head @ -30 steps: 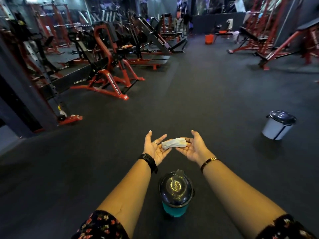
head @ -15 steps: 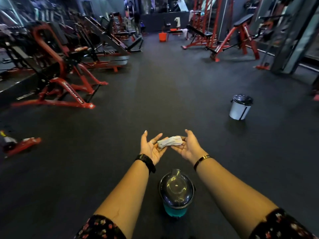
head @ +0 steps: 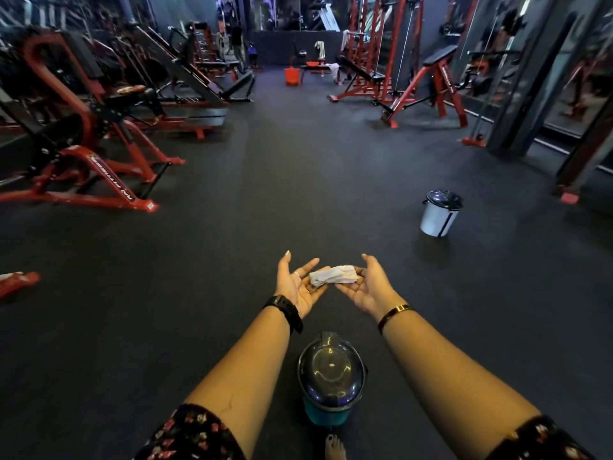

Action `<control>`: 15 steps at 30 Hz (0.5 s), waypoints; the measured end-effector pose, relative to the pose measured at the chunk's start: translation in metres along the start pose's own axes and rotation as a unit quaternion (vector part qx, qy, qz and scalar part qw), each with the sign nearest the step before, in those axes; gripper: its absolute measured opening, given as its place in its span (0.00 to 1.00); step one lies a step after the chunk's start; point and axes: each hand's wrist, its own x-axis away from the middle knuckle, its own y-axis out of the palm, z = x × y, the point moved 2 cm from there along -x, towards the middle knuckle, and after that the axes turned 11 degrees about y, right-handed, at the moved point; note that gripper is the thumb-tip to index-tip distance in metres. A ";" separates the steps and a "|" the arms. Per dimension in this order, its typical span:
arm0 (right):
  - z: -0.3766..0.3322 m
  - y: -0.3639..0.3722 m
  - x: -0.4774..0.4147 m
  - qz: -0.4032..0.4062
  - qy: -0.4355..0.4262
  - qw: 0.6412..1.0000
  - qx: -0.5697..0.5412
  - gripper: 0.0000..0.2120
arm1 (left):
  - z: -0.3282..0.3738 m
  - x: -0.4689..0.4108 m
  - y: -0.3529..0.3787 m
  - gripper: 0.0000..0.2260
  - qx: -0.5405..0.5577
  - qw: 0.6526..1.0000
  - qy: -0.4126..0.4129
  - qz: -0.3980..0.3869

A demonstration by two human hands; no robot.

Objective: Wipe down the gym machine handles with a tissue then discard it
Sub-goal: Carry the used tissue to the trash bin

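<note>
One folded tissue (head: 333, 275) bridges left fingers (head: 306, 267) and right fingers (head: 348, 286).

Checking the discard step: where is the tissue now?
Head view, centre: the tissue lies across the fingers of the left hand and right hand, both palm-up, beyond the closed teal bin.

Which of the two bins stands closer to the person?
The teal bin, in the near foreground; the white bin stands farther off, to the right.

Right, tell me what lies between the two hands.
The folded tissue spans the gap, resting on fingertips of left hand and right hand; head view shows it.
</note>
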 end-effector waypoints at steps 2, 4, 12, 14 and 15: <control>-0.002 0.002 -0.002 0.000 -0.001 1.000 -0.002 0.23 | 0.002 -0.002 0.001 0.28 -0.002 1.000 0.001 -0.001; -0.002 0.003 -0.005 0.000 -0.001 1.000 -0.005 0.23 | 0.004 -0.004 0.001 0.28 -0.004 1.000 0.001 -0.003; -0.002 0.007 -0.013 -0.001 -0.004 1.000 -0.016 0.23 | 0.009 -0.011 -0.001 0.28 -0.005 1.000 -0.009 -0.005; -0.003 0.010 -0.016 -0.001 -0.013 1.000 -0.011 0.24 | 0.011 -0.013 -0.001 0.28 -0.003 1.000 -0.009 -0.005; -0.003 0.011 -0.017 -0.003 -0.013 1.000 -0.010 0.24 | 0.012 -0.014 0.000 0.28 -0.003 1.000 -0.008 -0.004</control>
